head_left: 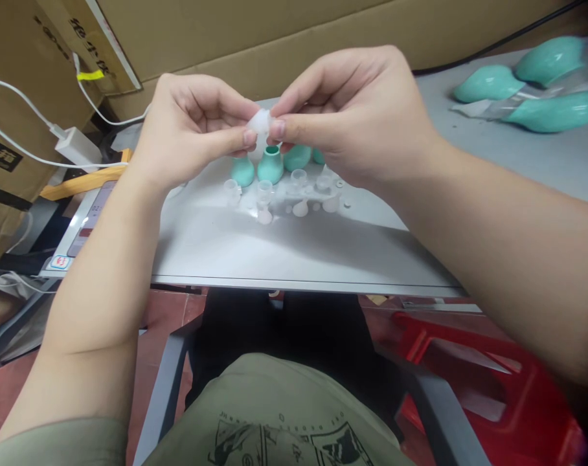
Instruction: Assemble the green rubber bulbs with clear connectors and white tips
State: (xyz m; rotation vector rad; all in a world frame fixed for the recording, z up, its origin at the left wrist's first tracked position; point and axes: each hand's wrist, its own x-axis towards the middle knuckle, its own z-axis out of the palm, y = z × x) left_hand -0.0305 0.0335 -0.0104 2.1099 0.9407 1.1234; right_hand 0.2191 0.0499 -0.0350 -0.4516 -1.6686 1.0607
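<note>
Between the fingertips of both hands, above the table, is a small translucent white plastic piece (pixel 260 123). My left hand (pixel 201 126) pinches it from the left, and my right hand (pixel 342 110) pinches it from the right. Fingers partly cover it, so its full shape is hidden. Below and behind stand several mint-green bulb-shaped pieces, one with an open neck (pixel 271 166) facing up. In front of them lie small clear plastic cups (pixel 265 189) and white teardrop-shaped pieces (pixel 300 208), with a few tiny round parts (pixel 340 184) beside them.
Larger mint-green bulbs (pixel 556 110) in clear wrapping lie at the table's far right. On the left are a phone (pixel 92 220), a white charger (pixel 78 147) with cables and a wooden strip (pixel 83 182). Cardboard (pixel 255 39) lines the back. A red stool (pixel 531 395) stands below right.
</note>
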